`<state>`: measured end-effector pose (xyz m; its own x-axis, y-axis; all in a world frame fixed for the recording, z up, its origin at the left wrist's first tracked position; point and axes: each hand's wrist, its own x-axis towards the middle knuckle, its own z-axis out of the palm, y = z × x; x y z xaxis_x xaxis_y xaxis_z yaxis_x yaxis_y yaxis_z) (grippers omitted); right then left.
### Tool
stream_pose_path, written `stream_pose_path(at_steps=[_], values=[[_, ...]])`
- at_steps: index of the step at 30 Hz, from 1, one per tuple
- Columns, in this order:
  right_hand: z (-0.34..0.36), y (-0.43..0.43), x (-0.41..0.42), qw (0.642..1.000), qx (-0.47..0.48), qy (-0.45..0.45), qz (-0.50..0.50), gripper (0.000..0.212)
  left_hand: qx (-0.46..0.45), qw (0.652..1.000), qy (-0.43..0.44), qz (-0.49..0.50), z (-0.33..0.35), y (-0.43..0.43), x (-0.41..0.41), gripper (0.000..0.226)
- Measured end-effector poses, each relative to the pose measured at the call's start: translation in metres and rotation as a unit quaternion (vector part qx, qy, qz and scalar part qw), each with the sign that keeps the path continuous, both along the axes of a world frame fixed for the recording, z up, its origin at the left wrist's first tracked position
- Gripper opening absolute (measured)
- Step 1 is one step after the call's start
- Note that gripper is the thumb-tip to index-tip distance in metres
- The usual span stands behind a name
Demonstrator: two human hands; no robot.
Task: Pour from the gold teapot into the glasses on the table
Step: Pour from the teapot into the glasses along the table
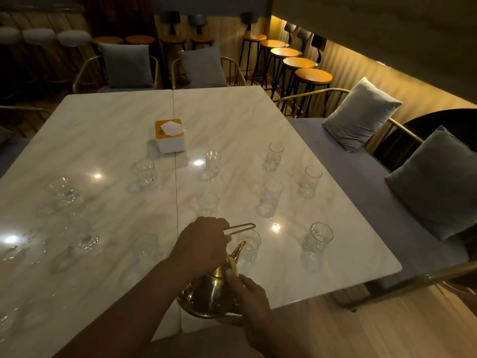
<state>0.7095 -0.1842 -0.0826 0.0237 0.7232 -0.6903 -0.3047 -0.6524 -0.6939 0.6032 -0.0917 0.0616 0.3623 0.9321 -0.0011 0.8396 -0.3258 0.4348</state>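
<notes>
The gold teapot (209,295) is lifted low over the near edge of the marble table (103,130) and tilted forward. My left hand (204,244) grips its looped handle from above. My right hand (249,298) holds the pot's round body from the right, thumb near the neck. The curved spout points at the rim of a clear glass (249,245) right in front of it. I cannot tell whether liquid is flowing. Several more clear glasses stand spread over the table, such as one glass (318,237) at the right and another glass (208,204) just beyond my left hand.
A white tissue box (170,136) with a wooden top stands at the table's middle. A grey bench with cushions (361,115) runs along the right side. Chairs and a row of bar stools (299,63) stand behind the table. Lamp reflections glare on the tabletop.
</notes>
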Motion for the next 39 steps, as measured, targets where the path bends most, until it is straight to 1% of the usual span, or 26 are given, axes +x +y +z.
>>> stream_pose_path(at_steps=[8, 16, 34, 39], values=[[0.001, 0.000, -0.001, 1.000, 0.002, 0.000, 0.003, 0.080, 0.008, 1.000, 0.000, 0.006, 0.001, -0.002, -0.005, 0.033], [0.000, -0.002, -0.003, 1.000, 0.004, 0.000, 0.000, 0.088, 0.005, 1.000, -0.003, 0.001, 0.000, -0.003, -0.008, 0.031], [0.004, 0.004, -0.006, 1.000, 0.001, 0.002, 0.002, 0.093, 0.002, 1.000, -0.007, 0.004, 0.001, 0.001, -0.010, 0.033], [0.004, 0.002, -0.004, 1.000, 0.006, -0.005, -0.006, 0.087, -0.003, 1.000, -0.006, 0.005, -0.002, -0.002, -0.013, 0.031]])
